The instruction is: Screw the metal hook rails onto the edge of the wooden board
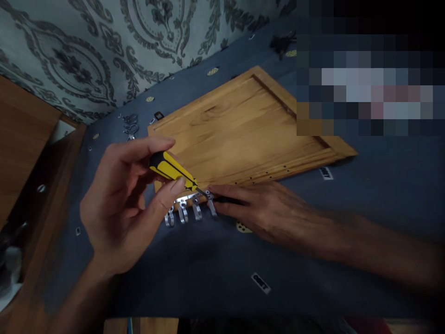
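Observation:
My left hand (128,204) is closed round the yellow and black handle of a screwdriver (174,170). Its shaft slants down to the right, with the tip at the rightmost metal hook (211,204) of a silver hook rail (187,199). The rail lies along the near edge of a wooden panel (225,134), its several hooks hanging over that edge. My right hand (264,206) lies low beside the rail, fingers pointing left, fingertips against its right end. Whether those fingers pinch something small cannot be made out. Dark holes dot the panel's edge to the right.
Under the panel spreads dark blue patterned fabric (194,269). More silver hooks (130,125) lie beyond my left hand, near a small dark square piece (158,116). Patterned wallpaper (104,55) rises behind; wooden furniture (28,148) borders the left. The upper right is pixelated.

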`<state>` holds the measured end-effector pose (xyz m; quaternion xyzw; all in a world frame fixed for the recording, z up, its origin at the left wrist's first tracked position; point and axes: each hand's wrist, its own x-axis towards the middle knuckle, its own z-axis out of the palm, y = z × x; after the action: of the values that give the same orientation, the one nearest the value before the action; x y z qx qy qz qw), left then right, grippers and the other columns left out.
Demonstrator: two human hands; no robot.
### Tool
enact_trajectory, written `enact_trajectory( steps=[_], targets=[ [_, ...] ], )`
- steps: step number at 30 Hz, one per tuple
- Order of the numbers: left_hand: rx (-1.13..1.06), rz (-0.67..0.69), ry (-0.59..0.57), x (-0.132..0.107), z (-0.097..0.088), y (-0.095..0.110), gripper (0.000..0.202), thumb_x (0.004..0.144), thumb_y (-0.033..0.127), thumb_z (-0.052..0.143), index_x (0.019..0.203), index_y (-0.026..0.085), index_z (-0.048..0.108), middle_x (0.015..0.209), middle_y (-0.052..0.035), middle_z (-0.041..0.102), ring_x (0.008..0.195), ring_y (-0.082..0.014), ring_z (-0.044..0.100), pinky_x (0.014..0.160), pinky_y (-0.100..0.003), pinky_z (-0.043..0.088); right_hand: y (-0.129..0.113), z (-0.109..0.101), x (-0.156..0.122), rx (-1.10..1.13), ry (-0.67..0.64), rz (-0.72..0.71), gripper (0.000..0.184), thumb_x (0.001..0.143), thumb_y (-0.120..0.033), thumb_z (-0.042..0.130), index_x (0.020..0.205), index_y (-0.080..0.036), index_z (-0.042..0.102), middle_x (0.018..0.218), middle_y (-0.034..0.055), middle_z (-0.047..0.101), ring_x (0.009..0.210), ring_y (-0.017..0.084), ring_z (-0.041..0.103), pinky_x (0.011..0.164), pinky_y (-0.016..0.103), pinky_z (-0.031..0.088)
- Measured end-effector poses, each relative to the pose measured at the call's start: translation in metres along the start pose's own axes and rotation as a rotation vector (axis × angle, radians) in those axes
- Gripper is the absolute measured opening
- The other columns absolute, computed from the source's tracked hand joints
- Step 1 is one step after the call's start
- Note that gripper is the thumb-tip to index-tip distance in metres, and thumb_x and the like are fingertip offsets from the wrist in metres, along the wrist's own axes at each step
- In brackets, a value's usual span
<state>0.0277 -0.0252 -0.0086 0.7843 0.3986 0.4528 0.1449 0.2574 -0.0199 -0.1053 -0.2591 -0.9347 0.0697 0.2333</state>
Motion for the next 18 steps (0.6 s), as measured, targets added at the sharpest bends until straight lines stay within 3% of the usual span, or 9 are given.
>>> enact_trajectory(
  steps=[5, 18],
  targets=[
    [-0.025, -0.006, -0.011, -0.0001, 0.0002, 0.0007, 0.049, 0.088, 0.009, 0.075, 0.129, 0.035, 0.068, 0.115, -0.0014, 0.064, 0.095, -0.0203, 0.071, 0.079, -0.039, 0.07, -0.0008, -0.0017, 0.0007, -0.006, -0.018, 0.005, 0.066, 0.071, 0.004, 0.053, 0.131, -0.022, 0.065, 0.143, 0.0108, 0.066, 0.086, 0.023, 0.077, 0.06, 0.032, 0.057],
    [-0.023, 0.024, -0.02, -0.0021, -0.0002, -0.0029, 0.05, 0.09, 0.01, 0.075, 0.132, 0.035, 0.065, 0.12, -0.0012, 0.065, 0.097, -0.0208, 0.071, 0.076, -0.039, 0.07, -0.0008, 0.0016, -0.0004, 0.019, -0.001, 0.017, 0.068, 0.071, 0.004, 0.054, 0.132, -0.023, 0.066, 0.143, 0.0097, 0.066, 0.085, 0.022, 0.076, 0.059, 0.031, 0.056]
  ],
)
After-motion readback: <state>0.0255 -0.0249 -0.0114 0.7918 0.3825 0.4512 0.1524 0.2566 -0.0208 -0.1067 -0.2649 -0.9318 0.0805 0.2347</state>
